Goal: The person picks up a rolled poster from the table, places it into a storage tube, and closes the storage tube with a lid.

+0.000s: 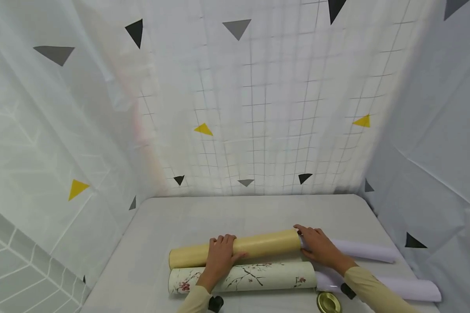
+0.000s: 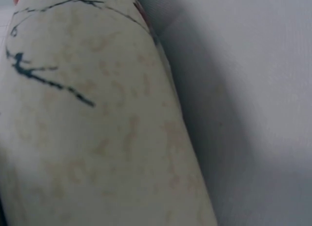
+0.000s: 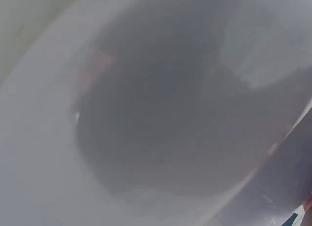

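A plain yellow roll (image 1: 266, 244), like wallpaper, lies across the table. Over its left part my left hand (image 1: 220, 256) curls its fingers, with the thumb stretched along the near side. At the roll's right end my right hand (image 1: 321, 247) grips, fingertips on the far edge and thumb on the near side, where a pale lilac roll (image 1: 364, 249) continues to the right. Just nearer lies a cream roll with a blossom-branch print (image 1: 270, 277), under my left wrist; it fills much of the left wrist view (image 2: 107, 118).
A second lilac roll (image 1: 409, 288) with a glossy wrapped end lies in line with the printed roll, below my right forearm. A round gold-coloured object (image 1: 329, 302) sits at the front edge. White sheeting (image 1: 258, 108) stands around the white table (image 1: 243, 213).
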Motion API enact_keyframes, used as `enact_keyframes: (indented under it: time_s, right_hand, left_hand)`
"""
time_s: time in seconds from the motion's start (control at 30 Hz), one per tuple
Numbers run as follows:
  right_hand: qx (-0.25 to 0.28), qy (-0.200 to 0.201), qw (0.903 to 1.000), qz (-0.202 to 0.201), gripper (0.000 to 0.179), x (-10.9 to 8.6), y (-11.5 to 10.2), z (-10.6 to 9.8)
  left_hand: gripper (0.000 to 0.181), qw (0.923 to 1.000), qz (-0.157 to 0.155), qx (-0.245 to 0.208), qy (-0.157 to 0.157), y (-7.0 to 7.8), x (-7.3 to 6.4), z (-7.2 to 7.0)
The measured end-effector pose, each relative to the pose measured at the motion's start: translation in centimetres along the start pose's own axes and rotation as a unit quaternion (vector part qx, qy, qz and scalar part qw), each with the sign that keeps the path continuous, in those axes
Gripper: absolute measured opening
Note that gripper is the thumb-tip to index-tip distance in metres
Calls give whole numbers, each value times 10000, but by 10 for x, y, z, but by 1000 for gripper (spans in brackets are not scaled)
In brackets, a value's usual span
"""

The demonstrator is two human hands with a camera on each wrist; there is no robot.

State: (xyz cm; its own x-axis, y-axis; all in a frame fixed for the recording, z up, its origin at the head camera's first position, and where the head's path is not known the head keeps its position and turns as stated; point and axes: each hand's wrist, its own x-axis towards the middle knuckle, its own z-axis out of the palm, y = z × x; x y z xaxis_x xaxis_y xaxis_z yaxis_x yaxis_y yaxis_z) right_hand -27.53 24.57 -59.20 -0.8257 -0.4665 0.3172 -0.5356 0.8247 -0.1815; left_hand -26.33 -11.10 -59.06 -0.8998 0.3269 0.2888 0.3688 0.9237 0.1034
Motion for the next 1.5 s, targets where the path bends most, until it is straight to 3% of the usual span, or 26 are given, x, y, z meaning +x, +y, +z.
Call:
enact_keyframes:
  time_s: [0.33,0.5,0.83,1.0,1.2,1.5]
  right_hand:
    - [-74,215,9991,-366,90,-7,15,-1]
    - [-196,192,9995,-153,98,-12,32,-11]
    - [-876,7,9942,628,91,-31,65,-25]
    - [-875,-111,9915,961,79,-40,70,-25]
    - [-1015,-227,9898,971,54,-44,69,-20]
    - [-1070,-120,9916,712,50,-31,55,-19]
  left_hand:
    - [68,9999,17,70,122,3,5,9]
    - [69,9998,-40,128,126,0,7,12]
    - [69,9998,-102,66,134,-1,9,10]
    - [68,9999,-86,41,123,2,7,8]
    - [68,9996,1,150,236,3,4,9]
    - [68,9988,-4,357,347,4,3,7]
